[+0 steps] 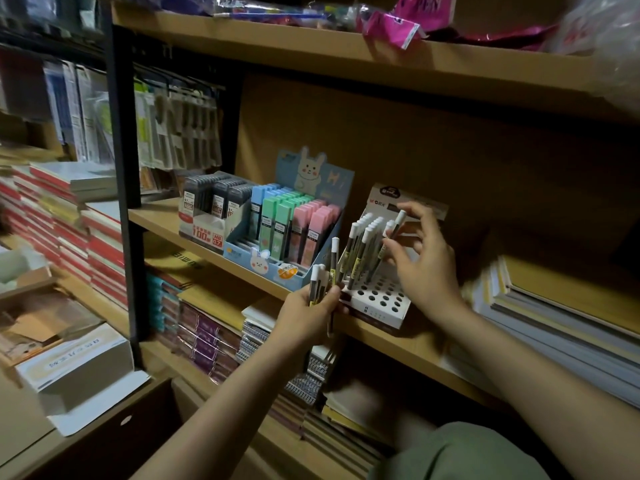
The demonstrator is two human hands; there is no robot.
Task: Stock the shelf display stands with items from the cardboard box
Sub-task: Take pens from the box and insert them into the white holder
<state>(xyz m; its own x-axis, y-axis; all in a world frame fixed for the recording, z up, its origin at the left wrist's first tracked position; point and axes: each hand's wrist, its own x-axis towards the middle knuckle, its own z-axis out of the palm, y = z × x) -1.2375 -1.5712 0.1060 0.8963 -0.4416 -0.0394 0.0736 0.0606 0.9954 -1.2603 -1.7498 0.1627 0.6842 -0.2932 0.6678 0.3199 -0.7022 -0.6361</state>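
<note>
Your left hand (pixel 306 308) grips a small bundle of white-capped pens (pixel 320 280) at the front edge of the middle shelf (pixel 381 336), caps pointing up, just left of the white stand (pixel 379 297). Your right hand (pixel 420 263) reaches over the stand's right side, its fingers spread and curled, and pinches 1 pen (pixel 389 242) that leans in the stand's back rows. More capped pens stand in those back rows, tilted toward the left, while the front rows of round holes show open. The stand sits on the shelf between a blue rabbit display (pixel 291 230) of pastel lead cases on its left and a stack of notebooks (pixel 554 313) on its right. An open white box (pixel 74 370) lies low at the left, apart from the shelf.
</note>
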